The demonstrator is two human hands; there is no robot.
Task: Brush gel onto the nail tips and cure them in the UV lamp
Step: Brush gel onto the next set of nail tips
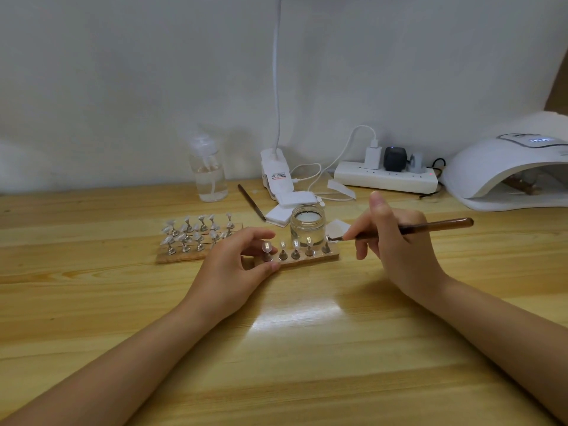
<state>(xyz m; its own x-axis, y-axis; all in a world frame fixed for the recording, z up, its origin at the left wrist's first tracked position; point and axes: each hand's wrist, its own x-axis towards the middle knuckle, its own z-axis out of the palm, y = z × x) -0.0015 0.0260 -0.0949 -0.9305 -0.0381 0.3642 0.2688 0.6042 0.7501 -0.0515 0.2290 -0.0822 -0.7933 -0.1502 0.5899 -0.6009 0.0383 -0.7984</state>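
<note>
Two bare forearms reach in over the wooden table (307,348) from the near edge. Left hand (233,265) curls its thumb and fingers round the left end of a small wooden strip (310,260), gripping it; five nail tips (295,245) stand on metal pegs along that strip. Right hand (396,241) pinches a brown-handled brush (424,227), whose bristle end touches the rightmost tip of the row, while the handle points out to the right. Just behind the strip stands an open glass jar (308,224) of clear gel, close enough that it crowds the back of the row. To the left, partly behind the left fingers, a second wooden board (181,255) carries many more tips on pegs. A second brush (251,202) lies on the table behind the jar, beside a stack of white pads (289,204). Further back stand a clear pump bottle (210,173), a white clip lamp (276,176) with its neck rising out of view, and a white power strip (385,179) with plugs and trailing cables. At far right sits the white UV lamp (507,167), its mouth facing the table, well apart from the strip.
</note>
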